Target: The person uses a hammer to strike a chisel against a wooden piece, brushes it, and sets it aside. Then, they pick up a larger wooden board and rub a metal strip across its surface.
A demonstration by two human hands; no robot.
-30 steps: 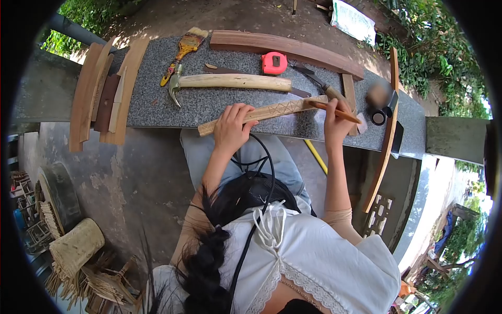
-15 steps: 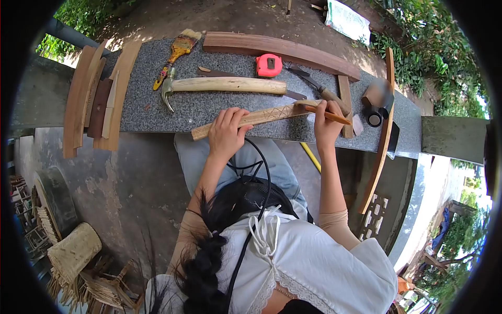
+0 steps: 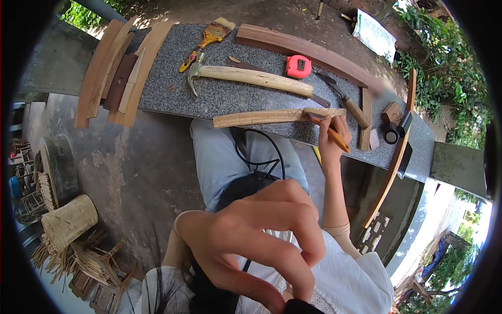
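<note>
Resting on a granite slab, a carved wooden strip lies lengthwise near the slab's front edge, with zigzag lines cut into its surface.

Right hand: fingers closed around an orange-handled tool, whose tip touches the right end of the strip. The hand sits at the slab's front edge, just below the strip.

Left hand: raised close to the camera, well apart from the slab, fingers spread and curled, holding nothing that can be seen. It covers part of the white top and a black cable that loops over the lap.

Other items on the slab:
- hammer with a pale wooden handle, lying behind the strip, head to the left;
- paintbrush with a yellow handle, near the hammer head;
- red tape measure, just beyond the hammer handle's right end;
- long curved brown board along the far edge;
- knife with a wooden handle, to the right of the tape measure;
- small black roll near the right end.

Left end of the slab: a stack of wooden slats, overhanging the front edge. Right end: a thin curved slat leaning against the slab.

Ground at lower left: a woven basket lying on its side.
</note>
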